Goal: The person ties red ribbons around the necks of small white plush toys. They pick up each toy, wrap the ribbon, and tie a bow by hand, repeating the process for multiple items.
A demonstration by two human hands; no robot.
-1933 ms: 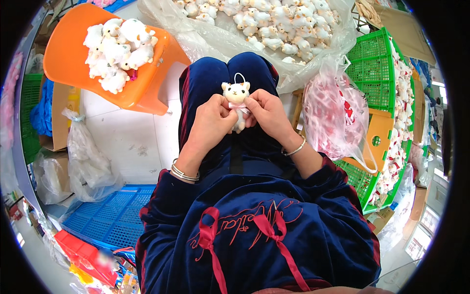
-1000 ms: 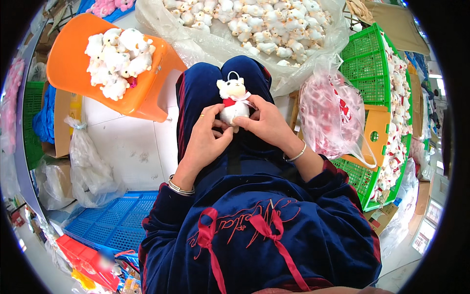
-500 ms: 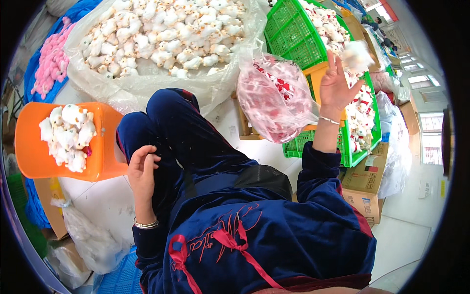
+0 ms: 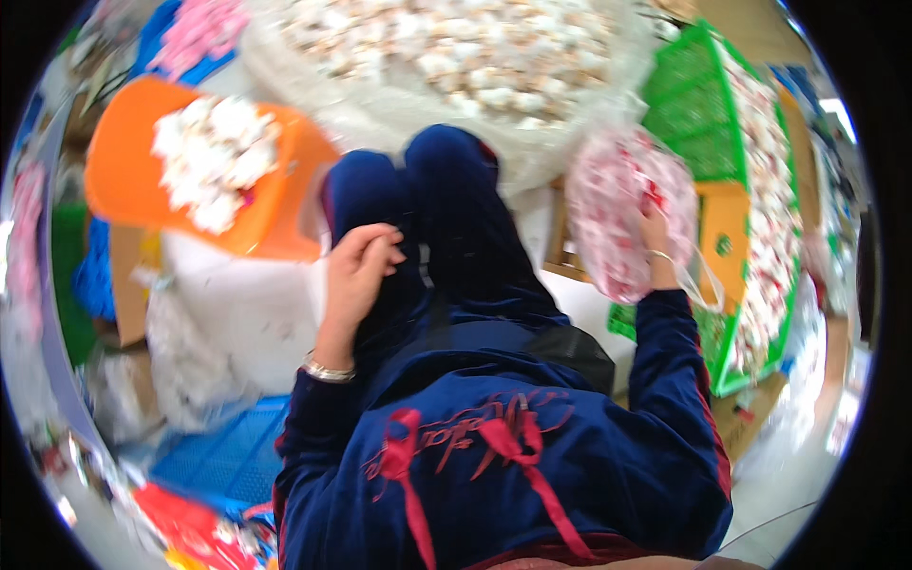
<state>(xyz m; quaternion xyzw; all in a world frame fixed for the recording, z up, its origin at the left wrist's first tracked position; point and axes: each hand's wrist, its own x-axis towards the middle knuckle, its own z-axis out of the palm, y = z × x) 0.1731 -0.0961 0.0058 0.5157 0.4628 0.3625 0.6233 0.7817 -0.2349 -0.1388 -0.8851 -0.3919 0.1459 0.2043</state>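
Observation:
My right hand (image 4: pixel 655 237) reaches into a clear plastic bag (image 4: pixel 617 271) of red-and-white pieces. Its fingers are hidden among the bag's contents, so their grip cannot be made out. Over my thigh, my left hand (image 4: pixel 356 275) hovers with fingers curled in and nothing visible in them. Small white plush toys (image 4: pixel 214 152) are heaped on an orange plastic stool (image 4: pixel 119 161) to my left. Many more white plush toys (image 4: pixel 494 57) fill a big clear plastic sheet bag (image 4: pixel 380 123) ahead of me. The picture is somewhat blurred.
At the right stands a green crate (image 4: pixel 698 119) holding white toys with red bits, beside a cardboard box (image 4: pixel 724 214). Pink plush pieces (image 4: pixel 199 33) lie on blue sheeting at the far left. A blue plastic crate (image 4: pixel 228 451) and crumpled clear bags (image 4: pixel 185 366) are at the lower left.
My right hand was spread over the green crate with a white toy flying from it; now it is in the plastic bag. My left hand's fingers curl tighter. The whole view has swung.

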